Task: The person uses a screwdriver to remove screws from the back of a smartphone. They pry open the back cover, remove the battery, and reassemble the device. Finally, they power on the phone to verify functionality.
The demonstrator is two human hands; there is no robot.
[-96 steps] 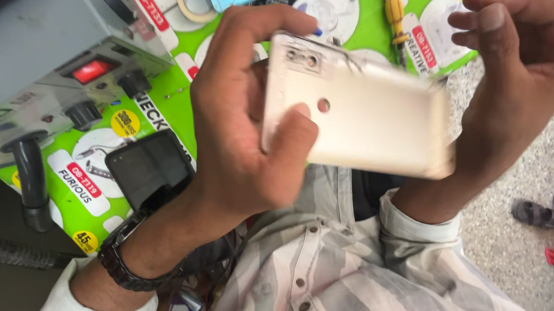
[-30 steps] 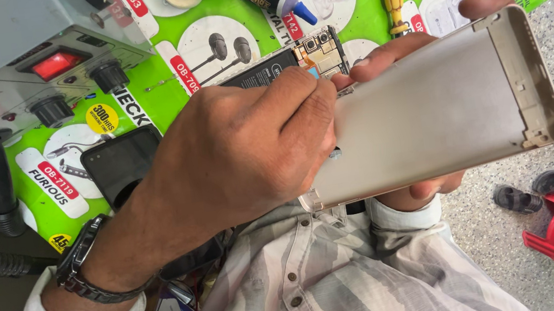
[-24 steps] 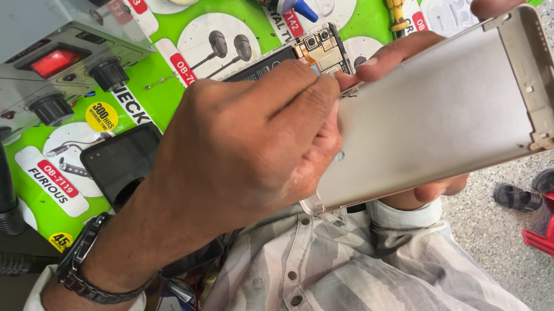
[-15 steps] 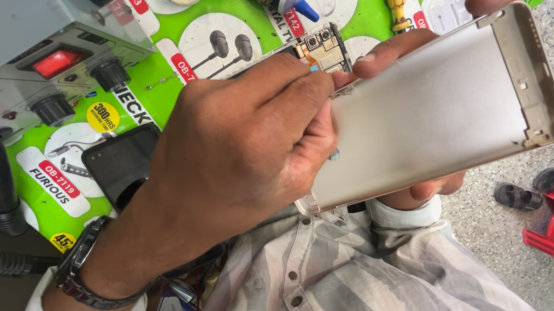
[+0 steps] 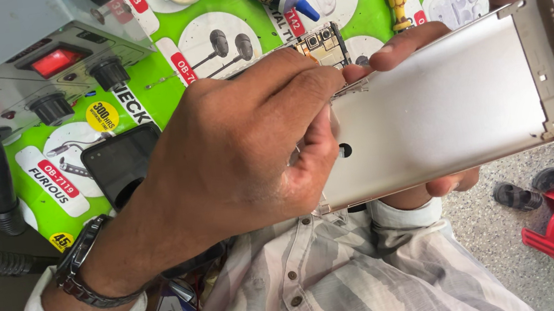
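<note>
From the head view, my left hand (image 5: 242, 160) pinched the near end of the gold phone back cover (image 5: 442, 109), grip tight on it. My right hand (image 5: 420, 51) cradled it from beneath, fingers wrapped round, above the green bench (image 5: 160, 78).

The gold phone back cover (image 5: 441, 105) is now turned inner side up, gripped lengthwise, and the left hand (image 5: 241, 153) is curled over its near end.
</note>
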